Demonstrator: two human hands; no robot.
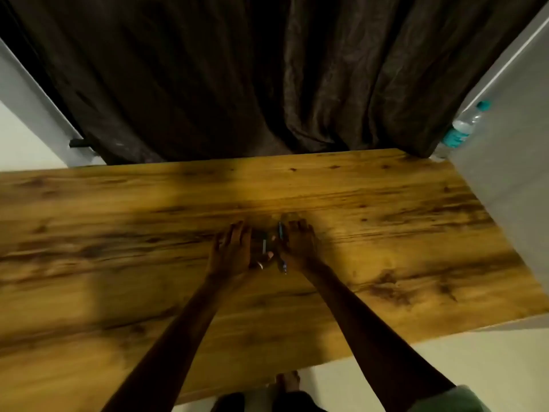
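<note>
Room: a dark brown curtain (237, 84) hung in folds behind the far edge of the counter (118, 233), with pale walls beyond both of the counter's ends.
Surface: the counter was a wood-grain top, yellow-brown with dark streaks and knots, and shadowed along its left half.
Floor: a pale floor (445, 361) showed past the counter's near edge, and a bare foot (286, 382) stood just below that edge.
Bottle: a clear water bottle (463, 126) with a teal cap and label stood off the counter's far right corner, against the wall.
Dark object: a small dark object (262, 244), too blurred to name, lay on the middle of the counter between the two hands.
Pen: a blue pen (281, 248) lay on the counter just right of the dark object, pointing away from the near edge.
Left hand (230, 251): fingers straight and together, set on edge against the dark object's left side, gripping nothing.
Right hand (298, 245): palm down on the counter, fingers spread, with the pen along its inner edge; whether the thumb pinched the pen could not be told.
</note>
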